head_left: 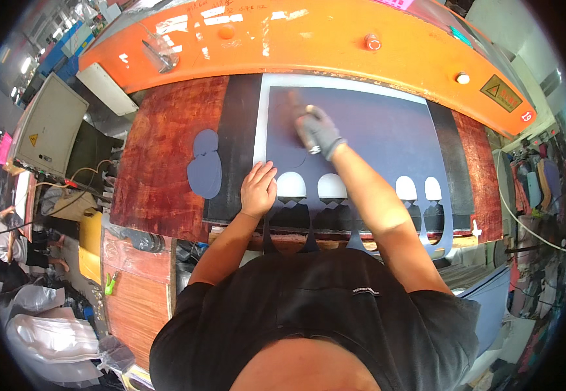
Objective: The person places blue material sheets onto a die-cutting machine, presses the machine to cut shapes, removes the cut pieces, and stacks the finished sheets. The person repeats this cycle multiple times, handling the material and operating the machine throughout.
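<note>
My left hand (259, 189) is bare and lies palm down, fingers stretched out, at the left edge of a dark blue-grey sheet (387, 127). A grey glove covers my right hand (323, 132), which is curled over the sheet's upper left part. Motion blurs a brownish, narrow object (298, 117) at its fingers, so its kind is unclear. Rounded cut-outs along the sheet's near side show a white board (263, 124) and a black mat (237, 130) beneath. Left of the mat sits a stack of sole-shaped blue-grey pieces (205, 173).
An orange machine beam (309, 45) with a red button (373, 42) spans the far side. The reddish-brown worktop (166, 143) extends at both sides. At left stand a grey cabinet (48, 124) and a wooden board (136, 280). Another person (11, 241) is at far left.
</note>
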### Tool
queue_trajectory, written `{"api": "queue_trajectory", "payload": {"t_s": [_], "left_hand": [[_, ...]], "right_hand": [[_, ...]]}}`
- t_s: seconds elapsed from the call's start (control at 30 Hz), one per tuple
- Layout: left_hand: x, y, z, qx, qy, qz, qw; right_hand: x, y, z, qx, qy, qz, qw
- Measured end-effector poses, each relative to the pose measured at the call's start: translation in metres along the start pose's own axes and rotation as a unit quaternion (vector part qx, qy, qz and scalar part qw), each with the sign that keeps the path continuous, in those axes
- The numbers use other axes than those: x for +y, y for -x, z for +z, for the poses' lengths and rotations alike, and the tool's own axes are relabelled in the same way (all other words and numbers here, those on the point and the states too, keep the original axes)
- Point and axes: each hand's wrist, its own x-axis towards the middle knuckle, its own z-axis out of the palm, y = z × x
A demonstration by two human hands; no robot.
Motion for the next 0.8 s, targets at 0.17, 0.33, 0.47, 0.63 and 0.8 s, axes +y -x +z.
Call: {"api": "queue_trajectory", "payload": {"t_s": [0.17,0.33,0.47,0.63,0.8], "left_hand": [[-0.003,-0.001,0.001,0.017,0.01,0.006,1.0],[-0.003,-0.001,0.001,0.015,0.005,0.009,1.0],[-0.003,-0.002,0.002,0.021,0.002,0.006,1.0],[-0.001,-0.003,0.003,0.022,0.003,0.003,1.0],[-0.003,-0.004,0.001,0.016,0.014,0.002,1.0]], "right_hand": [[0.009,0.005,-0.037,0.1,0.297,-0.064,0.947],[0.011,0.024,-0.023,0.096,0.599,-0.021,0.795],[0.001,0.03,-0.016,0.11,0.604,-0.03,0.789],[0.003,0.036,-0.017,0.098,0.614,-0.034,0.783],[0.021,0.033,-0.037,0.087,0.552,-0.068,0.827]]}}
